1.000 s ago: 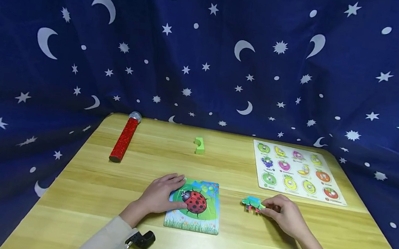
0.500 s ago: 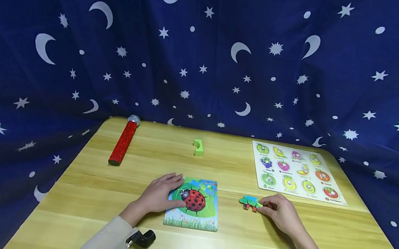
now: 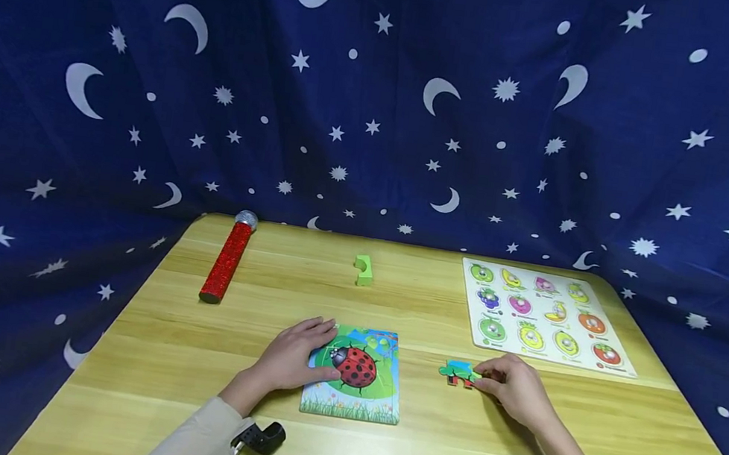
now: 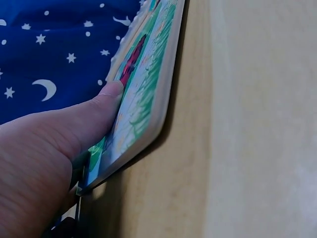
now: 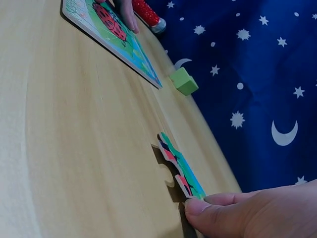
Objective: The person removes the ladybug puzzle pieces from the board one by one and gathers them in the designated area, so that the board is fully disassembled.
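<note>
Piece [image 3: 459, 367] and right hand [image 3: 517, 391] had edged slightly toward the ladybug puzzle [image 3: 357, 377]. Right grip: thumb and fingers pinched on one end. Piece was right of puzzle, well apart, by its shadow likely just off the worktop [image 3: 187, 357]. Left hand [image 3: 292, 354]: spread, thumb on puzzle face. My take: end pinch risked tilt; best kept level, left hand pressing lightly. Block [image 3: 363, 271] and mic [image 3: 228, 261] sat farther back.

Cams: head, two wrists

Head: high, wide, facing forward-down over table [image 3: 430, 306] to star-and-moon curtain [image 3: 405, 52]. Left wrist: close-up, tilted, along ladybug puzzle [image 4: 142, 96]. Right wrist: near puzzle piece [image 5: 184, 167], tilted, facing across table. All share ladybug puzzle.
</note>
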The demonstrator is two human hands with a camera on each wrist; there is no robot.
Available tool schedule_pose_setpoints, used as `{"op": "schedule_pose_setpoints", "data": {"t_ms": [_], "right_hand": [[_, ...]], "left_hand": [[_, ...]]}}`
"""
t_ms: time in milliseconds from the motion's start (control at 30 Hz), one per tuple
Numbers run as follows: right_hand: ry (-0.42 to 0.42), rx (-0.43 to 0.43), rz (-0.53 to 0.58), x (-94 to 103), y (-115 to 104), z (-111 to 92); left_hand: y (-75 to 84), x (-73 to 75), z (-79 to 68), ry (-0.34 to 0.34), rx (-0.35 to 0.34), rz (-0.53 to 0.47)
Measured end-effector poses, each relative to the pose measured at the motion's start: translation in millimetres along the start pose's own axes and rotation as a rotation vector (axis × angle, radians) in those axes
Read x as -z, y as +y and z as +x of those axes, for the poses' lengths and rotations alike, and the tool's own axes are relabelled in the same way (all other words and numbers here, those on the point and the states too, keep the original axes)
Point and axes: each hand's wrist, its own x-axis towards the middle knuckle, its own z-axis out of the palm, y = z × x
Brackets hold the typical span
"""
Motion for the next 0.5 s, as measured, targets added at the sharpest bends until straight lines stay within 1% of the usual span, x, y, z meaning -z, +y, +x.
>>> {"op": "schedule_pose_setpoints", "data": {"t_ms": [367,500], "right_hand": [[-0.054,-0.033,-0.01,4.2,-1.4,-2.6],[-0.053,-0.033,-0.018,7.7,-1.4,-4.4]], "left_hand": [[-1.8,-1.0,-0.1,0.002,-0.004,0.0],[-2.0,-1.5,-0.1,0.003,-0.006,0.003]]}}
